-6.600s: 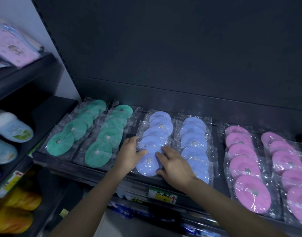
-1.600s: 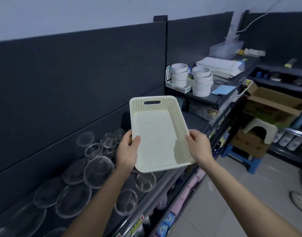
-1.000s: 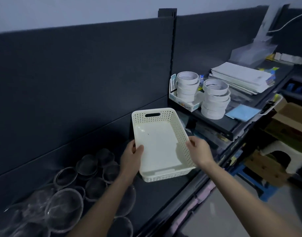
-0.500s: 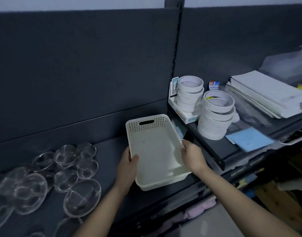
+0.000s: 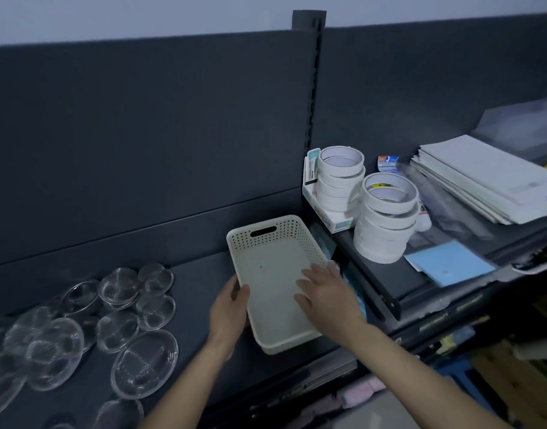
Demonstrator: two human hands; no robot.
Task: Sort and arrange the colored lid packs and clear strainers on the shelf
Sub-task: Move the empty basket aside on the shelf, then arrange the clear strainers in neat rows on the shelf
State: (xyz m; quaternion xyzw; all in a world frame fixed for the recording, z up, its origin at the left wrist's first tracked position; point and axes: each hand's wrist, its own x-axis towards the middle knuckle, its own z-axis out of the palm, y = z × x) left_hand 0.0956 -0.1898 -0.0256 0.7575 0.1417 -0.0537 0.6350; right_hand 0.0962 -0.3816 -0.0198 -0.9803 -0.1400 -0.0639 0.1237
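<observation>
Since half a second ago: right hand [image 5: 326, 292] is off the basket's right rim and now lies over the basket floor, fingers straight and spread, holding nothing; cannot confirm contact. Left hand [image 5: 230, 308] grips the left rim as before, thumb hooked over the edge, fingers outside the wall.

Clear strainers [image 5: 145, 363]: loose cluster of round, transparent pieces, several overlapping, on the left part of the dark shelf [image 5: 197, 292], running out of view at the left edge. No hand touches them.

White perforated basket [image 5: 266, 274]: right of the strainers, a strip of bare shelf between. Slotted handle end faces the dark back panel [image 5: 142, 134]. Cannot tell whether its base rests on the shelf.

Obstructions: a raised shelf [image 5: 386, 274] stands just beside the basket's right wall. On it, two stacks of white tape rolls [image 5: 386, 218], a blue sheet [image 5: 448, 263] and a pile of papers [image 5: 482, 178]. The slotted upright [image 5: 309, 88] rises behind the basket's far right corner.
</observation>
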